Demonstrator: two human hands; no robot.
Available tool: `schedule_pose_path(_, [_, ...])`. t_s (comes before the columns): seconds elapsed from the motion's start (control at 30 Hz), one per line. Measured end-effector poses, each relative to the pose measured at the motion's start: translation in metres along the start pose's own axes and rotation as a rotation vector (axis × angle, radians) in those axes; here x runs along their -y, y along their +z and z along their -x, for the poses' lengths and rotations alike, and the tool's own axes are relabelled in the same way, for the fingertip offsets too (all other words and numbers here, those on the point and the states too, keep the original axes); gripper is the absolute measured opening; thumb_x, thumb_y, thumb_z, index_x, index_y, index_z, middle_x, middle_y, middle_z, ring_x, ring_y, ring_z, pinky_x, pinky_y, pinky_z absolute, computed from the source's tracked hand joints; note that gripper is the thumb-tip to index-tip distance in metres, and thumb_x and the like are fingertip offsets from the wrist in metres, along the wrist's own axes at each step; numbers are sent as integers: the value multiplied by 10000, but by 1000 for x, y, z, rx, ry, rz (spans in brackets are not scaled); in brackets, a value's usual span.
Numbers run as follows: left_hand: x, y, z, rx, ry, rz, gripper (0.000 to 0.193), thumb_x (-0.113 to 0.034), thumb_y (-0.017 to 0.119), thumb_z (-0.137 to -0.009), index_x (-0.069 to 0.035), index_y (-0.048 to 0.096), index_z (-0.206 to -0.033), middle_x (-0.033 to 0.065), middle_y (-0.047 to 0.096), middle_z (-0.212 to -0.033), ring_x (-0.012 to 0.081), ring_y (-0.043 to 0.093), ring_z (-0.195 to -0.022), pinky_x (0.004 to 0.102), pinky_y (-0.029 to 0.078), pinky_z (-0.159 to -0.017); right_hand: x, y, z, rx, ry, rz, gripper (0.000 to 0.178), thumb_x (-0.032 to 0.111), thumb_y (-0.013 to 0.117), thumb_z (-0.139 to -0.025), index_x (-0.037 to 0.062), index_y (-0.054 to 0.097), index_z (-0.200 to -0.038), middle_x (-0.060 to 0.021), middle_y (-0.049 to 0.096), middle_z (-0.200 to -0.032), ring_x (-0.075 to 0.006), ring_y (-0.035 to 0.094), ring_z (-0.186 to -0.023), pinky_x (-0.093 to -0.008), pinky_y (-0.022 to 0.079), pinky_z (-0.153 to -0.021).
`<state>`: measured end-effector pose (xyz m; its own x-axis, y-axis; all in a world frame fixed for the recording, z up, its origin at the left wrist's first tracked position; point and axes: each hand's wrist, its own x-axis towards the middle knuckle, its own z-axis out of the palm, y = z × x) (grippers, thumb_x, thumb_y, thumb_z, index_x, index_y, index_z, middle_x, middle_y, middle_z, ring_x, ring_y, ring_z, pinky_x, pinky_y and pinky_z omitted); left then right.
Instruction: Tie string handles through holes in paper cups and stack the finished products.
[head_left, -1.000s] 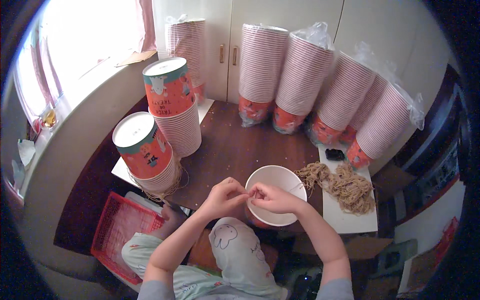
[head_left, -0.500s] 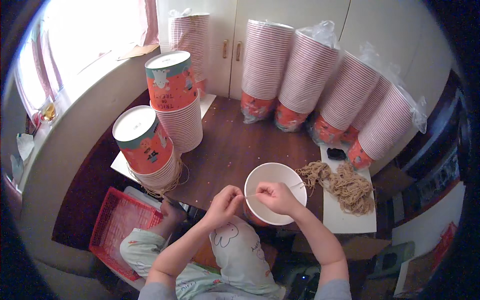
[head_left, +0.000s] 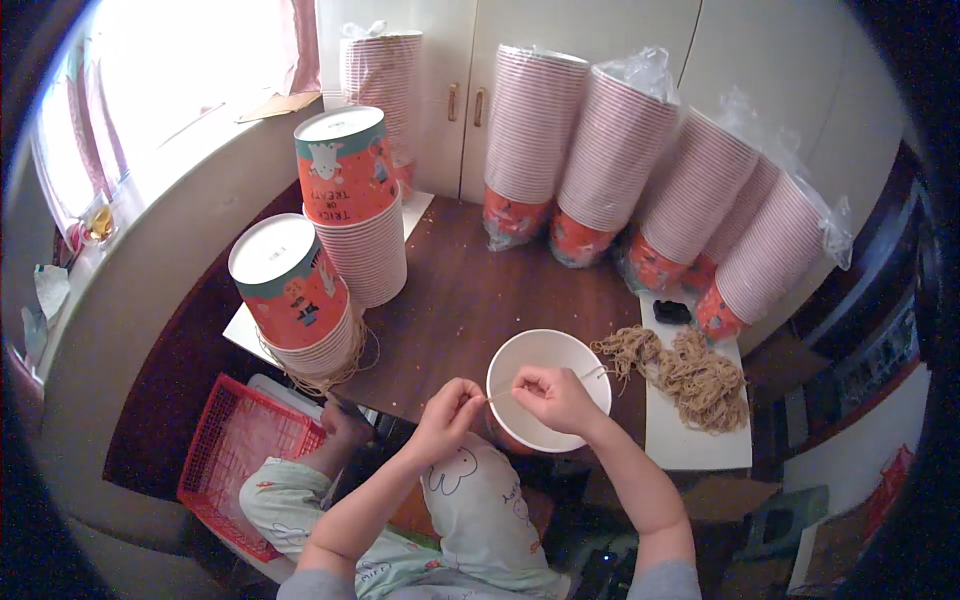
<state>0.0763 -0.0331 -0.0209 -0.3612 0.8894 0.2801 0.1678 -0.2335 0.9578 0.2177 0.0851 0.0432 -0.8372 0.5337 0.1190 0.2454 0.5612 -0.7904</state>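
Pinching: both hands close thumb and forefinger on one thin piece of string (head_left: 497,396) that runs between them, at the near rim of the white cup.
Change: against the frame a second ago the hands have drawn a little apart, so a short taut run of string now shows between them; the white cup has stayed at the table's near edge.
Left hand (head_left: 447,415): fingers curled, tips pressed on the string's left end, forearm rising from the lower edge, hand just off the cup's left side.
Right hand (head_left: 556,397): clenched lightly on the string's right part, knuckles up, lying over the cup's open mouth; forearm comes from lower right.
White cup (head_left: 548,389): upright, mouth open, on the brown table (head_left: 455,300), right in front of the person.
String pile (head_left: 683,367): loose tangle on a white sheet (head_left: 695,445) just right of the cup; one strand leads toward the right hand.
Cup stacks: two orange printed stacks (head_left: 300,300) to the left on the table; tall bagged stacks (head_left: 610,160) lean along the far side by the cupboard doors.
Red basket (head_left: 235,460): low at the left, beside the person's knee.
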Motion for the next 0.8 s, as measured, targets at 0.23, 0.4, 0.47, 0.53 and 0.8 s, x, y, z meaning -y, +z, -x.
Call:
schedule_pose_path(0.23, [-21,-11,-31,15,-349,-43,372,-343,563,-801,10,503,-901,121,599,-784,159,576,-714,289,467,-612,68,-41,11,185,49,103,199,239,598,-754,44,575,-790,-53,518,-552,-128,498,-500,-275,399,-491])
schedule_pose_path(0.4, [-26,-24,-62,429,-359,-368,367,-305,556,-745,34,550,-884,179,606,-849,260,592,-783,352,460,-693,111,-41,14,144,-118,118,182,190,606,-745,36,577,-840,-40,529,-599,-101,512,-542,-256,412,-511])
schedule_pose_path(0.47, [-44,-30,-57,388,-232,-424,306,-246,517,-753,27,555,-887,193,601,-835,267,591,-794,370,453,-707,131,-37,25,65,-185,134,136,146,600,-740,29,583,-805,-54,560,-632,-97,530,-551,-245,439,-527])
schedule_pose_path(0.53, [-62,-45,-53,253,-90,-509,255,-221,498,-769,-2,546,-889,211,585,-805,270,589,-801,382,446,-715,148,-27,38,17,-363,124,84,86,595,-713,49,584,-787,-60,574,-654,-135,558,-546,-253,459,-515])
schedule_pose_path(0.8, [-147,-187,-41,-546,423,-370,85,-74,552,-757,-16,538,-819,49,556,-711,115,555,-652,263,463,-579,181,31,2,-45,-1035,671,130,134,650,-624,103,552,-704,-9,500,-607,-171,494,-502,-276,403,-460])
